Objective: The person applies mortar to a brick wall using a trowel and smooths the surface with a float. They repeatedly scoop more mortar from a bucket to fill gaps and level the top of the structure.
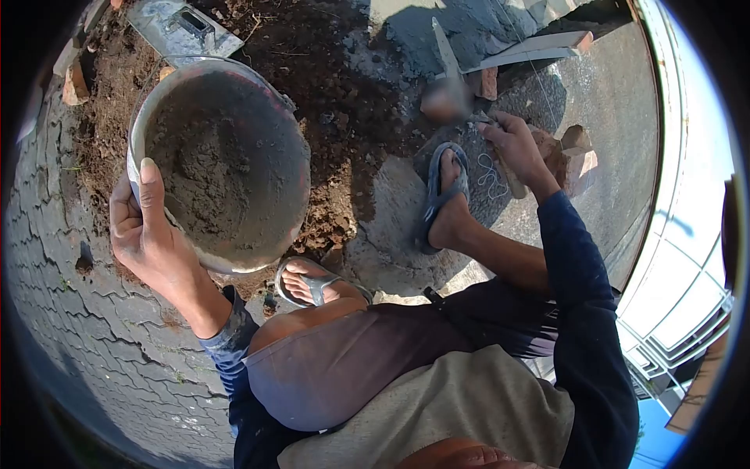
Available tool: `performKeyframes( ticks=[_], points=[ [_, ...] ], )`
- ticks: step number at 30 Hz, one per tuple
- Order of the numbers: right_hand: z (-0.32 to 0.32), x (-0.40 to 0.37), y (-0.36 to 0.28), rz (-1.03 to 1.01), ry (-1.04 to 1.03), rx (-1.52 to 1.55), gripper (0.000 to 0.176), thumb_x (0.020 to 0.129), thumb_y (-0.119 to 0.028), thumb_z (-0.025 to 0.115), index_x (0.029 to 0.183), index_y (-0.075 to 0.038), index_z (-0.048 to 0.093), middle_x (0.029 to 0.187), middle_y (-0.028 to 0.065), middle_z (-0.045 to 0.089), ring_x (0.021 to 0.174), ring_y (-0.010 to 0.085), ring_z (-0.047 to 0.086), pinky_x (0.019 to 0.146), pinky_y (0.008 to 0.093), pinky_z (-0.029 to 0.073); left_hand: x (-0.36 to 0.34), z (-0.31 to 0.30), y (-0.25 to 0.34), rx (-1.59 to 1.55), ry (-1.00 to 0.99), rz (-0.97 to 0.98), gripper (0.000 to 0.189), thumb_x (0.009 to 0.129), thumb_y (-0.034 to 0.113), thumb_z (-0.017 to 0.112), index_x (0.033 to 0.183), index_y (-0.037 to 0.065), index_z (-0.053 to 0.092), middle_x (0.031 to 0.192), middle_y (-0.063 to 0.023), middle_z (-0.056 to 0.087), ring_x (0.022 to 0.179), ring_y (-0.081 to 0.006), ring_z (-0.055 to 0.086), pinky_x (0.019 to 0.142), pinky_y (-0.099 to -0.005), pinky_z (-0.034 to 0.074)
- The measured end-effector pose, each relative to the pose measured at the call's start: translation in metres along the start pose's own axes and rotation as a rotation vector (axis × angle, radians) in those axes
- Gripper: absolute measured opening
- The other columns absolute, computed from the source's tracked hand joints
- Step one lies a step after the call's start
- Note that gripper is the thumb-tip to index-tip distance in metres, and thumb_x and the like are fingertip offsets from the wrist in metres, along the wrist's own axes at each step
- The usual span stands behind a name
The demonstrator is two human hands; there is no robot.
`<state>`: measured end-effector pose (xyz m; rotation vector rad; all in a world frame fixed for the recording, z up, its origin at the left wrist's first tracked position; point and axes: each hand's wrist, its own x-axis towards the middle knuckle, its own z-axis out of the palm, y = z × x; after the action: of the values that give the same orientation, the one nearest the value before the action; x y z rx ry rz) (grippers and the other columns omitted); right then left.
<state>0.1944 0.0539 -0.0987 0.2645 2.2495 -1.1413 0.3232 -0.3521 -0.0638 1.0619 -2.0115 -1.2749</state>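
Observation:
My left hand (160,230) grips the near-left rim of a round bucket (301,191), its thumb over the edge. Wet grey mortar (211,176) lies inside, heaped and rough, with smears up the wall. My right hand (519,148) is closed around a trowel (447,55), whose wooden handle end sticks out below the fist. The trowel's narrow blade points away from me, and its middle is blurred. Beside that hand, white string (491,176) lies loosely coiled near my sandalled foot (449,187).
Broken bricks (578,148) lie right of my right hand. A long board-like piece (535,53) borders grey mortar (422,31) at the top. A mortar-stained metal plate with a handle (187,30) rests behind the bucket. Loose soil (328,94) fills the middle; paving blocks (101,313) cover the left.

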Motion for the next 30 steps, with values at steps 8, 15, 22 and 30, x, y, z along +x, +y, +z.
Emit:
performKeyframes(
  ticks=[8,15,22,30],
  points=[
    [-0.01,0.056,0.03,0.089,0.095,-0.402,0.026,0.087,-0.021,0.063,0.094,0.004,0.06,0.066,0.0064,0.057,0.052,0.0151,0.056,0.047,0.0311,0.043,0.001,-0.003,-0.003,-0.001,-0.006,-0.011,0.034,0.088,0.027,0.068,0.101,-0.004,0.069,0.084,-0.0043,0.066,0.078,-0.0093,0.056,0.073,-0.023,0.041],
    [-0.036,0.036,0.034,0.022,0.184,-0.462,0.027,0.087,-0.022,0.061,0.093,0.004,0.061,0.066,0.0068,0.058,0.057,0.0148,0.055,0.052,0.032,0.042,0.003,-0.003,-0.007,-0.062,-0.009,0.007,0.033,0.087,0.026,0.069,0.1,-0.004,0.068,0.08,-0.0043,0.066,0.074,-0.0088,0.057,0.069,-0.0228,0.042],
    [-0.009,0.004,0.028,0.108,0.313,-0.388,0.03,0.086,-0.025,0.063,0.094,0.004,0.061,0.065,0.007,0.057,0.056,0.0141,0.055,0.052,0.0318,0.042,0.003,-0.006,-0.005,-0.043,0.013,-0.018,0.032,0.087,0.027,0.07,0.097,-0.003,0.069,0.077,-0.0023,0.064,0.071,-0.008,0.053,0.067,-0.0225,0.04],
    [0.016,-0.026,0.027,0.053,0.582,-0.891,0.043,0.089,-0.036,0.058,0.114,-0.002,0.053,0.099,0.0245,0.063,0.097,0.0441,0.059,0.078,0.0517,0.044,0.004,-0.006,-0.006,-0.074,0.004,0.002,0.03,0.087,0.029,0.069,0.091,-0.002,0.068,0.07,0.0019,0.058,0.064,-0.0047,0.045,0.059,-0.0213,0.032]
  ],
)
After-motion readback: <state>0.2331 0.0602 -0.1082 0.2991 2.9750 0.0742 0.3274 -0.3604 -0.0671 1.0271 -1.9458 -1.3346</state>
